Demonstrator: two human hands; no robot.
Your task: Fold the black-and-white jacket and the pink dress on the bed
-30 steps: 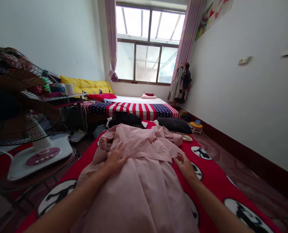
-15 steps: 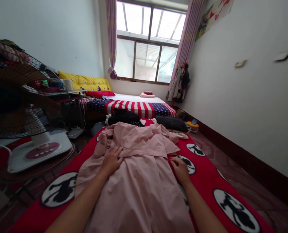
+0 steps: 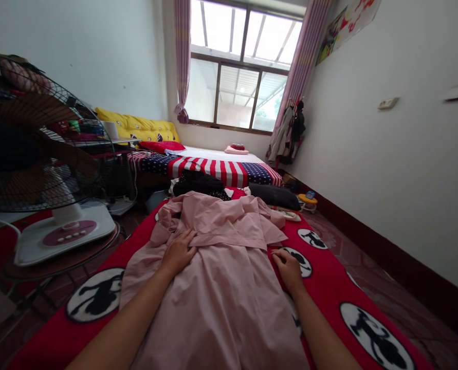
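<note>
A dusty-pink dress (image 3: 221, 288) lies spread lengthwise in front of me, with a belt-like band (image 3: 229, 240) across its waist. My left hand (image 3: 179, 252) rests flat on its left side at the waist, fingers stretched out and holding nothing. At the opposite side, my right hand (image 3: 289, 270) is by the dress's edge over the red blanket (image 3: 329, 288). Its fingers are curled together, and whether cloth is between them is hidden. Black-and-white round prints mark the blanket under the dress.
Dark folded clothes (image 3: 200, 184) and a dark grey bundle (image 3: 274, 196) lie beyond the dress. A fan (image 3: 65, 231) stands on a round stool at left. Farther back is a bed (image 3: 213, 169) with a striped cover. A small yellow stool (image 3: 308, 199) stands at right.
The view has shifted a little, so the room appears slightly to the right and higher. Both hands keep nearly the same places by the dress, which lies as before.
</note>
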